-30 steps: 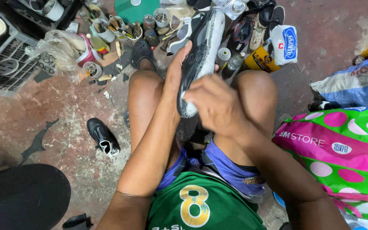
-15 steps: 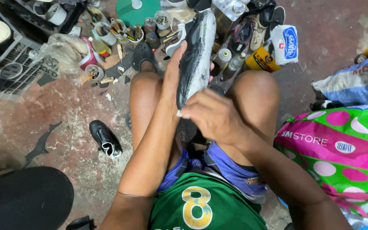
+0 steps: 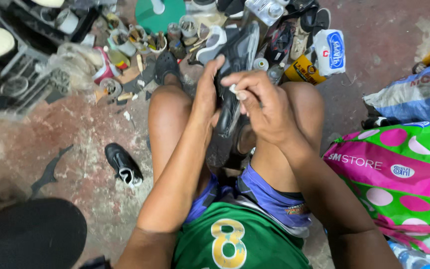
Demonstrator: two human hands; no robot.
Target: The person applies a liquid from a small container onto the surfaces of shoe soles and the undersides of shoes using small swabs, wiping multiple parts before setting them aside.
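Messy red floor [image 3: 36,144]. Left hand [image 3: 206,94] grips the black shoe [image 3: 235,65]; right hand [image 3: 262,102], at three o'clock, pinches something small and white, mid-job.

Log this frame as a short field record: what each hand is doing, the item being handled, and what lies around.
left hand: left hand grips the black shoe from its left side, fingers wrapped on the upper
right hand: right hand pinches a small white piece against the shoe's side
shoe pose: held up between the knees, sole facing right
floor left: small black shoe lying alone
floor ahead: cluttered tins and jars
right side: pink and green dotted bag
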